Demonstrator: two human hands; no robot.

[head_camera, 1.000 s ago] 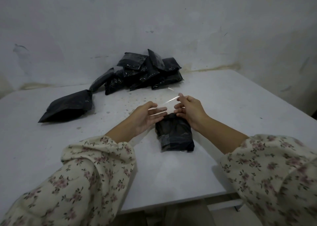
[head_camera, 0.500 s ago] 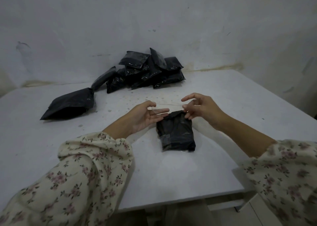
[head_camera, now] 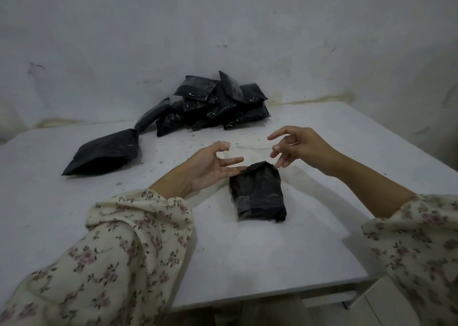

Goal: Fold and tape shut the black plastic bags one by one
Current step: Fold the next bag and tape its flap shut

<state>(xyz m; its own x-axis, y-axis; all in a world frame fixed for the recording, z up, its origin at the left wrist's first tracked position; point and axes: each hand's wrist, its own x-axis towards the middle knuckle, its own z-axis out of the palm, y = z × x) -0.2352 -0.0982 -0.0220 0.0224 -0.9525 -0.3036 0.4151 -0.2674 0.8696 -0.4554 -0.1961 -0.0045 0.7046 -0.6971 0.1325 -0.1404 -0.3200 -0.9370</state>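
Here, speckled white table (head_camera: 247, 251), stained wall (head_camera: 223, 16), piled black bags (head_camera: 215, 102)

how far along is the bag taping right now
Done, it seems: the pile by the wall looks folded. In hand: the front bag is folded, with tape near its close end; the left hand and right hand are open at its far end, which looks untaped. Left: the flat bag at left looks unfolded.

Left hand (head_camera: 210, 168), right hand (head_camera: 301, 147) raised, fingers spread
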